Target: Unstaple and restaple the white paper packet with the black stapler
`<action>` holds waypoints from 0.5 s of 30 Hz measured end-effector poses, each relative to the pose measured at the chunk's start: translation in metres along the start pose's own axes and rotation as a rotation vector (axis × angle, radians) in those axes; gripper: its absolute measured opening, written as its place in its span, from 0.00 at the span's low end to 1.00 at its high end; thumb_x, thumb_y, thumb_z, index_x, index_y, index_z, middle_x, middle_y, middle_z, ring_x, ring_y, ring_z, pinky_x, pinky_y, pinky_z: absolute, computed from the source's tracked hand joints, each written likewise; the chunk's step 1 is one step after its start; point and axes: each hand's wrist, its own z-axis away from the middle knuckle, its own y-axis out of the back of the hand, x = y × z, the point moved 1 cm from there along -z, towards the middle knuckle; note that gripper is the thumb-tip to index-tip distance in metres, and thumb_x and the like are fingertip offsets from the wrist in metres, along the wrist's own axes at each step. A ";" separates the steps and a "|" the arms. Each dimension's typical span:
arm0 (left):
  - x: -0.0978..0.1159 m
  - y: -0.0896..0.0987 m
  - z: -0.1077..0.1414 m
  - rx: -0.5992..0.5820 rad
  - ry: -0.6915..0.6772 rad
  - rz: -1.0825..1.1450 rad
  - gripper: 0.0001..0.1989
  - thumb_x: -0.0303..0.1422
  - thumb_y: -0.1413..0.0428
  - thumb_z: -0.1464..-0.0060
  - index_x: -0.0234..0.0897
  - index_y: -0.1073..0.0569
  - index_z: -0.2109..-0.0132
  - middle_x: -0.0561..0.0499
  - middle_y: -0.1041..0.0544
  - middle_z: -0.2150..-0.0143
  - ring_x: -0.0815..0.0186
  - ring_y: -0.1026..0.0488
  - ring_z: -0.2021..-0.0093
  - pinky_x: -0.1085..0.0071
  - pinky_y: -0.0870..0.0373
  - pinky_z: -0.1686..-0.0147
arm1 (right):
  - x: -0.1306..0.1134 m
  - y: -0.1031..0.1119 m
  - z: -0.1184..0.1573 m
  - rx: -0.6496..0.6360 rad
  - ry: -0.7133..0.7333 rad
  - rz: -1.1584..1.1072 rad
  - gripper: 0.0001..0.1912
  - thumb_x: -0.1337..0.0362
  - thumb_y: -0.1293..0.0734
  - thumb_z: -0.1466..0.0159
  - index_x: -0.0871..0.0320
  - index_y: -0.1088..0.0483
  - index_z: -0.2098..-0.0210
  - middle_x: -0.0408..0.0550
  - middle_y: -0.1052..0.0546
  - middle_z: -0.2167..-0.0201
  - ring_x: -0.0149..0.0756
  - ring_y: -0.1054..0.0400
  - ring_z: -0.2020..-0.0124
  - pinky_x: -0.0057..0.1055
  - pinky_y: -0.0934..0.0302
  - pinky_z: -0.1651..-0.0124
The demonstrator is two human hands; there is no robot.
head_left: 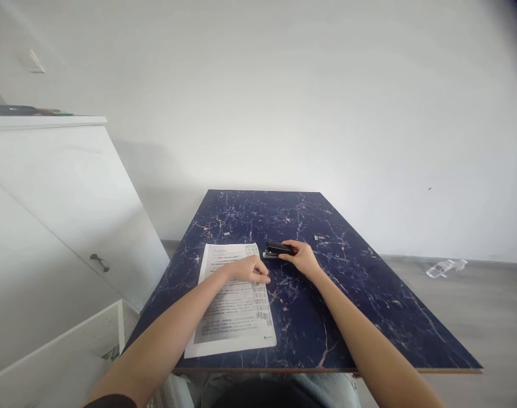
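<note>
Black stapler [276, 248] beside printed paper [224, 326] on a navy bench [279, 212] with white marble veining.
The smooth, narrow stapler sits just right of the thin rectangular paper's far end, the right hand's [304, 260] grip closed around its right end; the left hand's [248, 268] grip curls over the paper's right edge, whether pinching it I cannot tell.

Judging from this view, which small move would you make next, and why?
Probably ease the stapler leftward over the right edge of the paper: the right hand holds it just beside that edge, front end facing the paper, and the left hand lies over it.
</note>
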 end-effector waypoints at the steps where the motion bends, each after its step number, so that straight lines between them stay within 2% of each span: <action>1: 0.001 0.000 0.000 0.000 -0.002 -0.001 0.23 0.46 0.43 0.40 0.33 0.31 0.76 0.56 0.40 0.81 0.75 0.47 0.80 0.72 0.49 0.76 | 0.000 0.002 0.002 0.003 0.006 0.019 0.23 0.55 0.24 0.49 0.58 0.21 0.56 0.49 0.18 0.60 0.43 0.26 0.60 0.41 0.35 0.50; 7: 0.003 0.000 -0.001 0.012 0.011 -0.005 0.22 0.46 0.43 0.40 0.33 0.28 0.74 0.55 0.38 0.81 0.74 0.45 0.80 0.72 0.49 0.76 | -0.004 0.006 0.003 -0.026 0.022 0.056 0.22 0.55 0.24 0.48 0.57 0.21 0.56 0.48 0.19 0.61 0.42 0.26 0.61 0.40 0.35 0.50; 10: 0.003 -0.001 -0.003 0.014 0.021 -0.028 0.22 0.46 0.43 0.40 0.33 0.28 0.74 0.56 0.39 0.81 0.74 0.46 0.80 0.72 0.49 0.77 | -0.005 0.007 0.001 -0.079 0.068 -0.058 0.25 0.51 0.26 0.45 0.57 0.24 0.52 0.50 0.19 0.56 0.42 0.26 0.56 0.38 0.35 0.49; 13: 0.004 -0.002 -0.003 0.007 0.026 -0.037 0.22 0.46 0.44 0.40 0.34 0.30 0.75 0.57 0.41 0.81 0.74 0.47 0.80 0.72 0.50 0.77 | 0.000 0.012 -0.001 0.078 0.014 -0.157 0.24 0.44 0.37 0.35 0.57 0.25 0.54 0.53 0.20 0.54 0.42 0.27 0.54 0.36 0.35 0.51; 15: 0.006 -0.002 -0.003 0.006 0.021 -0.032 0.23 0.46 0.44 0.40 0.34 0.32 0.76 0.57 0.43 0.81 0.74 0.48 0.80 0.71 0.50 0.77 | 0.007 0.014 -0.003 0.190 -0.077 -0.098 0.27 0.42 0.44 0.32 0.57 0.25 0.59 0.52 0.20 0.60 0.42 0.27 0.59 0.35 0.36 0.55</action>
